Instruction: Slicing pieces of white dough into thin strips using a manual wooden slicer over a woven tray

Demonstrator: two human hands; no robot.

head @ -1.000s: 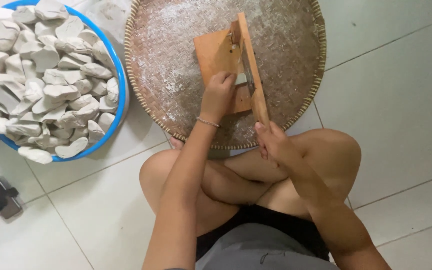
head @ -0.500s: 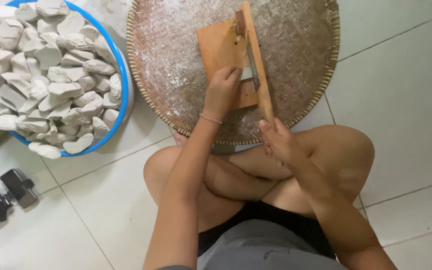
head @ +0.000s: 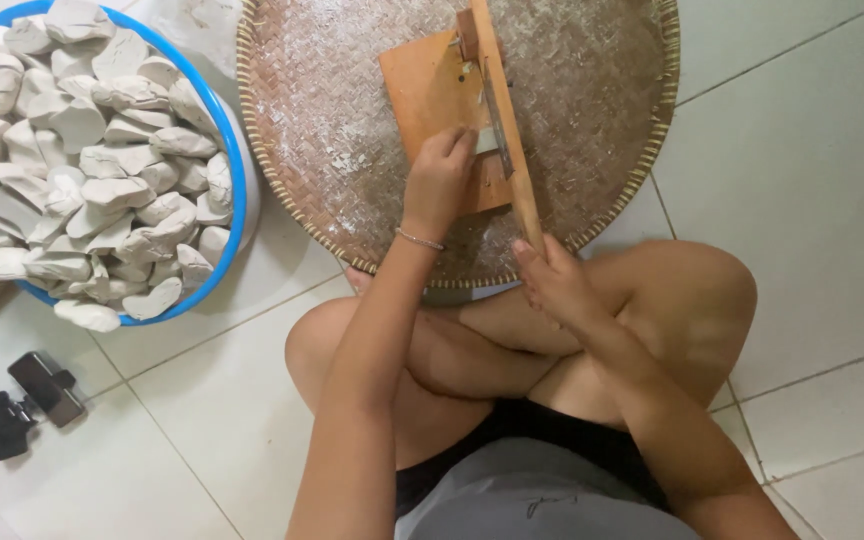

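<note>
Matt wooden slicer board on rough woven bamboo tray, glossy tiles

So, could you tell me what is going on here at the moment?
A person sits cross-legged on a tiled floor, working at a wooden slicing board that lies on a round woven tray. The left hand presses down on the board beside the blade, while the right hand grips the end of the long wooden lever handle. White shavings dust the tray. To the left stands a blue basin heaped with pale chunks.
</note>
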